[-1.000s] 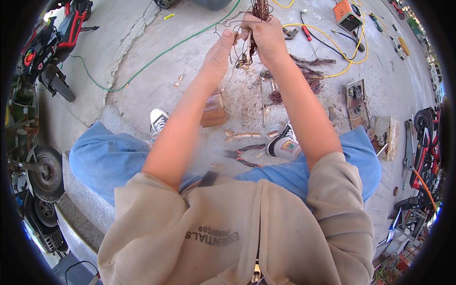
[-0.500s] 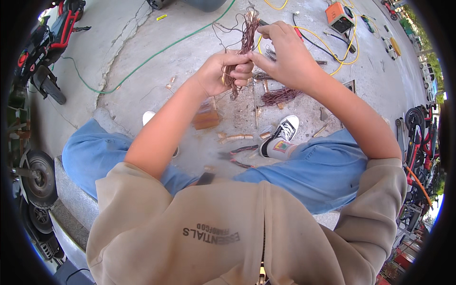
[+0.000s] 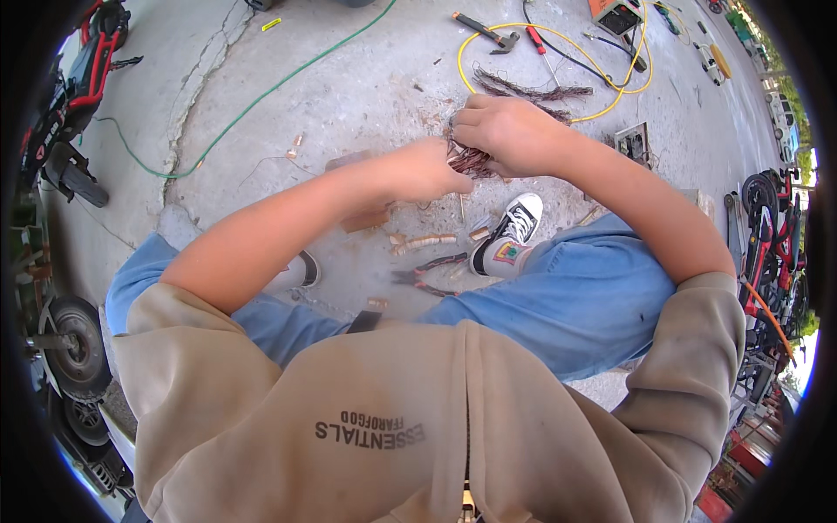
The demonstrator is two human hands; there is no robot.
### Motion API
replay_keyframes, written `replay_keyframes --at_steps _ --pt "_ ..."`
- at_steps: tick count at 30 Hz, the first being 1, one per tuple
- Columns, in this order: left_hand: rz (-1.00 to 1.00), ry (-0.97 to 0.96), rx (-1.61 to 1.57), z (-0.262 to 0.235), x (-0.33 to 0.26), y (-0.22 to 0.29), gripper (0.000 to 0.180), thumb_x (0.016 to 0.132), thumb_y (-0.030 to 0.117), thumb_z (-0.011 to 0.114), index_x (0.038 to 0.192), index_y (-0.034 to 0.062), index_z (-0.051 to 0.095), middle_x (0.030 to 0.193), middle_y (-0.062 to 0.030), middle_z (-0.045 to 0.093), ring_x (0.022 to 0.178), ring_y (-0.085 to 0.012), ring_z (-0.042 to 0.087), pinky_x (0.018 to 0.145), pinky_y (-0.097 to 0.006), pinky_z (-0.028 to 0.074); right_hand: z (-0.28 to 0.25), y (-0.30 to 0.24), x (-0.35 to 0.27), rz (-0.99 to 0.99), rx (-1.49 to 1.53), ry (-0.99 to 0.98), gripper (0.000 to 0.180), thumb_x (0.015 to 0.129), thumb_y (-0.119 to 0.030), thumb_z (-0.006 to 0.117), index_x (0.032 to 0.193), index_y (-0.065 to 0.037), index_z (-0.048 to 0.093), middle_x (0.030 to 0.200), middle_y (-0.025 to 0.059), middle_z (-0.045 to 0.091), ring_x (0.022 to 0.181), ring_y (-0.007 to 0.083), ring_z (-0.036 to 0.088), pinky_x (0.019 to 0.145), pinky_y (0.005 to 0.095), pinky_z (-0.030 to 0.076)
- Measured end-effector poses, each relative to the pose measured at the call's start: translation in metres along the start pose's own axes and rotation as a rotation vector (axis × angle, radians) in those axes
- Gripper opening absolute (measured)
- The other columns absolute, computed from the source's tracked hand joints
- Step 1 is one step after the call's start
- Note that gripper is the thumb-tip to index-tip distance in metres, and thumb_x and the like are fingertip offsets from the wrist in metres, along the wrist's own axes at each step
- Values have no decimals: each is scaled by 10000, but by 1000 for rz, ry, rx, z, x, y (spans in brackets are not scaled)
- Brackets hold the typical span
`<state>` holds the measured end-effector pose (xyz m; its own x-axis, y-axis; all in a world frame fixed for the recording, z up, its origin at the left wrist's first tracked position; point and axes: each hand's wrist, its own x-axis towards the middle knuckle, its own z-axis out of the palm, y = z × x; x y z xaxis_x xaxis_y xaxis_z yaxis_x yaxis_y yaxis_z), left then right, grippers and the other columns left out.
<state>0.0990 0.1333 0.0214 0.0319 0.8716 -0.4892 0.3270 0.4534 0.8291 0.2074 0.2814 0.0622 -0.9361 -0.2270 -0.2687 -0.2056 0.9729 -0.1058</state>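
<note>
A bundle of thin brown wire is between my two hands, low over the concrete. My left hand is closed at its left side, the fingers partly hidden and slightly blurred. From the right, my right hand curls its fingers over the top of the same bundle. Just beyond the right hand, more loose dark wire lies on the ground. Any wire directly beneath the hands is mostly covered by them.
Pliers lie between my feet, near copper-coloured pieces and a brown block. Farther off are a hammer, a red screwdriver, a yellow hose, a green hose and an orange machine.
Both hands have come down toward the ground with the brown wire bundle, which was held up higher before. The right hand now grips over the bundle. The hammer has come into sight.
</note>
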Motion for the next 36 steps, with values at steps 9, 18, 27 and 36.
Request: replay_keyframes --at_steps 9,18,27,36 --pt "-18 23 273 -10 2 7 240 787 265 673 865 39 653 616 -59 589 558 -220 567 534 -362 459 8 -3 -5 51 278 -15 343 717 -120 747 1033 -60 628 798 120 667 776 348 640 719 401 512" --pt "405 380 1082 -19 16 5 222 726 257 682 859 79 681 722 -136 671 677 -341 656 613 -437 531 27 3 -11 367 1530 -362 321 834 -279 747 781 6 611 570 25 524 435 120 500 453 325 460" --pt "-23 117 98 -20 13 4 255 882 256 606 695 86 570 516 -34 485 477 -172 483 532 -369 448 -28 -2 -44 129 155 479 632 702 -376 795 1222 -95 574 1139 111 589 1024 224 586 882 384 471" --pt "-232 -421 -804 -14 -16 22 454 920 231 587 555 204 318 474 90 240 408 -47 196 383 -251 183 11 7 -20 -69 -419 720 425 767 -188 596 1191 -163 600 1222 20 597 1020 204 605 829 376 513"
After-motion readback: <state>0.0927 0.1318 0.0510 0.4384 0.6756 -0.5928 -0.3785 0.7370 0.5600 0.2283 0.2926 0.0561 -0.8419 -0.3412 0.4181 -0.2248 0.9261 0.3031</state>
